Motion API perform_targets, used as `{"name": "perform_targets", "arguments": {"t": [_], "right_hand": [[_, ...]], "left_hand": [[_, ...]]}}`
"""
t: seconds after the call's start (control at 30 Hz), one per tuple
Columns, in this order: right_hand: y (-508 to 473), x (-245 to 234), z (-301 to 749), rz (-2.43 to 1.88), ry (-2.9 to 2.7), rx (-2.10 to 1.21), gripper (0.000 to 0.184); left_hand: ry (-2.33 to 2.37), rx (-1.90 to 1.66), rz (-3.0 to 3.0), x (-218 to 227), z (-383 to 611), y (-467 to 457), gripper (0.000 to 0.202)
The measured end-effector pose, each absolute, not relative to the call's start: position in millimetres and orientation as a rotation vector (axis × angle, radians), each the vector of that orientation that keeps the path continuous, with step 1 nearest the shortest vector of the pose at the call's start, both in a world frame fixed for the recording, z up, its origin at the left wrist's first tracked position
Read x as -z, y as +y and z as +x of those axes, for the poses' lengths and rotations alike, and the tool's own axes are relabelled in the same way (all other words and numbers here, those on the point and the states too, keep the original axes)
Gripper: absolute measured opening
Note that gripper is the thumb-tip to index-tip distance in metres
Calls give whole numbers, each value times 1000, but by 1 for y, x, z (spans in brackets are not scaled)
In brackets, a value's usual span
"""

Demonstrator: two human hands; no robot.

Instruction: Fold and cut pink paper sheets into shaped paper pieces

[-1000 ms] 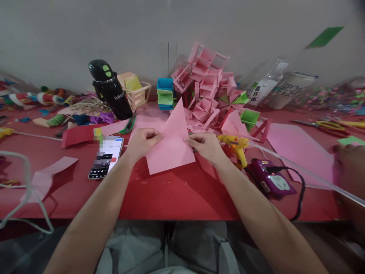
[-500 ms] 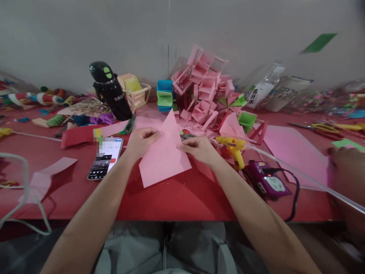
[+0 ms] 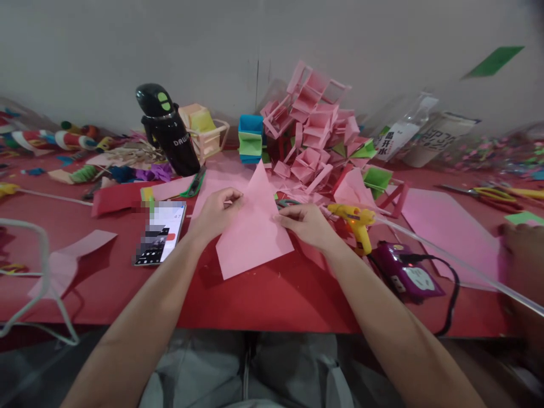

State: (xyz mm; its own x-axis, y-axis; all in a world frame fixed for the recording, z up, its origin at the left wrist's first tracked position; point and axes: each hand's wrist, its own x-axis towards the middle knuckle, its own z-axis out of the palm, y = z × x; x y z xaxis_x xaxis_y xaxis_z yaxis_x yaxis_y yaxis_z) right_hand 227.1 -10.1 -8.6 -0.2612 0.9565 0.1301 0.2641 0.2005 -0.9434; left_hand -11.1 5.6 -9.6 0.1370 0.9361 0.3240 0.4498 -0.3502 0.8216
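Observation:
Between my hands is a sheet of pink paper [image 3: 255, 238], its pointed tip aimed at the wall and its straight bottom edge slanting toward me. My left hand [image 3: 219, 212] grips the left edge with thumb and fingers closed. On the opposite edge, my right hand [image 3: 304, 224] pinches the paper in the same way. Just past my right hand lie scissors [image 3: 288, 202], partly hidden by the paper and fingers. A yellow glue gun [image 3: 355, 224] rests to the right of that hand, its small light glowing orange.
Pink paper chair-like models [image 3: 314, 124] pile up against the wall. A black bottle [image 3: 170, 133] and a phone [image 3: 164, 232] are on the left. A purple power socket [image 3: 408, 272] with a cable sits at right. Another person's hand [image 3: 521, 243] is at the far right, near pink sheets [image 3: 454, 232].
The view has shifted slightly, so most things appear a little farther right. Both hands keep their hold on the pink paper, with hardly any movement otherwise.

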Motion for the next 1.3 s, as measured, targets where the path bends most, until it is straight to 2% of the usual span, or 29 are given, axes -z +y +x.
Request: {"name": "perform_targets", "arguments": {"t": [0.37,0.6,1.3], "right_hand": [[-12,7,229,-1155,-1729,-1146,21],[-12,3,228,-1145,-1843,-1205,29],[-20,-4,225,-1141,-1906,-1245,28]], "left_hand": [[1324,-1157,1832,6,-7,2,23],[1196,-1191,1708,3,-5,2,26],[1414,-1358,1765,-4,-6,-2,28]]}}
